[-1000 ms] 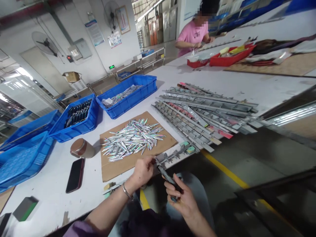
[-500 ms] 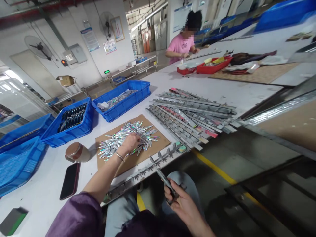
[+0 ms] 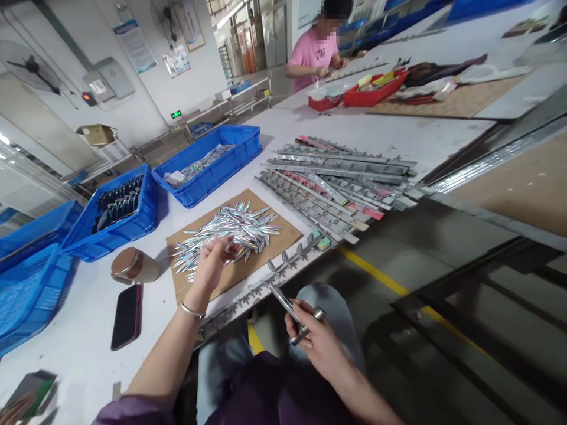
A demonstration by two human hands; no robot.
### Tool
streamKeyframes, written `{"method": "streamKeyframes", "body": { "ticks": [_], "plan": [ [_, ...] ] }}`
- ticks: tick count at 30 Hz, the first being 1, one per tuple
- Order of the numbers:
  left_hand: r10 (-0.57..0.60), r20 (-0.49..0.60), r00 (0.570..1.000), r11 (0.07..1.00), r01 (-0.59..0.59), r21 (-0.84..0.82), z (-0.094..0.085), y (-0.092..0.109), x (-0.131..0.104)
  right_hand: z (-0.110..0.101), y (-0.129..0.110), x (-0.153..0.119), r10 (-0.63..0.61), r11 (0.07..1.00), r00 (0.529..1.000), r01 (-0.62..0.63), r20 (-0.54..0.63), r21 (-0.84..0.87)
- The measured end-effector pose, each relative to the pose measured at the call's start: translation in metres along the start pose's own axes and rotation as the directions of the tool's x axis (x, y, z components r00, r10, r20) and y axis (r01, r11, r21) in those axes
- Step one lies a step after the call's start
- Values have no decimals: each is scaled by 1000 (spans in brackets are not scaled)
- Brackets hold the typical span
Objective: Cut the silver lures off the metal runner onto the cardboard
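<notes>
Over the near side of a pile of shiny silver leaf-shaped pieces, my left hand has its fingers drawn together. What sits in the fingertips blends into the pile behind. The pieces lie on a brown cardboard sheet. My right hand is closed around a metal T-shaped tool, above my lap, with its long shaft pointing up toward the table edge. By the shaft's tip runs a toothed metal strip along that edge, with a few leaf-shaped pieces standing upright on its right part.
More metal strips lie stacked at the right. Blue crates line the left and back, near a brown cup and a phone. A co-worker in pink sits beyond red trays.
My left hand has drawn back toward me from the middle of the pile. My right hand has turned the tool, so its crossbar shows more. The camera view has shifted.
</notes>
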State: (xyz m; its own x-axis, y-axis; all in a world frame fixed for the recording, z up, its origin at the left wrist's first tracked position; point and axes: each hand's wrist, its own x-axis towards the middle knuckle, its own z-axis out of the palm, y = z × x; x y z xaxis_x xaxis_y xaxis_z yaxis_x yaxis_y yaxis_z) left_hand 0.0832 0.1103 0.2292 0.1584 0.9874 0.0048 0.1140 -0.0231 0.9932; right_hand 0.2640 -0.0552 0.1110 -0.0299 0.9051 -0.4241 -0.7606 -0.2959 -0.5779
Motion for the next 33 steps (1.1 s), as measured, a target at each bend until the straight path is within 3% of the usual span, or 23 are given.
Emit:
{"method": "streamKeyframes", "body": {
  "ticks": [3,5,7,9,11,13,15,17,18,20,21,22,23,25,26,29,33],
  "plan": [
    [-134,114,985,938,163,-306,15,-18,-20,7,2,2,42,997,999,-41,-17,64],
    [-105,76,992,948,123,-293,23,-36,-30,11,4,2,-14,1000,1000,14,-7,-20],
    [-37,-23,999,986,33,-165,27,-53,-36,14,7,1,-139,966,990,141,25,-217],
    [44,-97,994,999,-44,1,26,-66,-39,14,8,1,-283,820,957,275,61,-502],
    [103,-108,989,989,-90,117,24,-72,-40,13,9,0,-397,558,910,346,124,-754],
    [108,-76,991,985,-97,143,22,-72,-40,12,7,-1,-431,322,884,338,181,-884],
    [84,-25,996,990,-81,112,22,-69,-41,12,5,-2,-428,221,879,325,208,-920],
    [70,26,997,994,-72,80,23,-65,-44,13,5,-4,-418,303,889,331,188,-894],
    [70,51,996,994,-74,81,24,-63,-45,13,5,-5,-400,419,902,336,160,-843],
    [75,103,992,988,-87,127,26,-60,-48,14,8,-7,-292,748,955,263,54,-609],
    [77,128,989,981,-98,165,27,-59,-49,13,9,-8,-185,894,983,163,-12,-418],
    [84,146,986,972,-113,205,27,-58,-50,11,12,-8,-48,979,997,36,-56,-199],
    [94,158,983,961,-131,244,27,-57,-51,8,14,-8,96,995,993,-95,-62,18],
    [122,176,977,937,-172,306,27,-55,-51,1,18,-5,305,890,951,-304,53,339],
    [135,186,973,926,-191,324,27,-55,-51,-3,20,-3,345,824,927,-373,144,427],
    [150,221,964,910,-222,350,27,-52,-50,-11,25,3,313,724,885,-457,344,516],
    [158,258,953,897,-248,366,25,-51,-48,-6,30,7,265,730,884,-445,385,519]
  ]
}}
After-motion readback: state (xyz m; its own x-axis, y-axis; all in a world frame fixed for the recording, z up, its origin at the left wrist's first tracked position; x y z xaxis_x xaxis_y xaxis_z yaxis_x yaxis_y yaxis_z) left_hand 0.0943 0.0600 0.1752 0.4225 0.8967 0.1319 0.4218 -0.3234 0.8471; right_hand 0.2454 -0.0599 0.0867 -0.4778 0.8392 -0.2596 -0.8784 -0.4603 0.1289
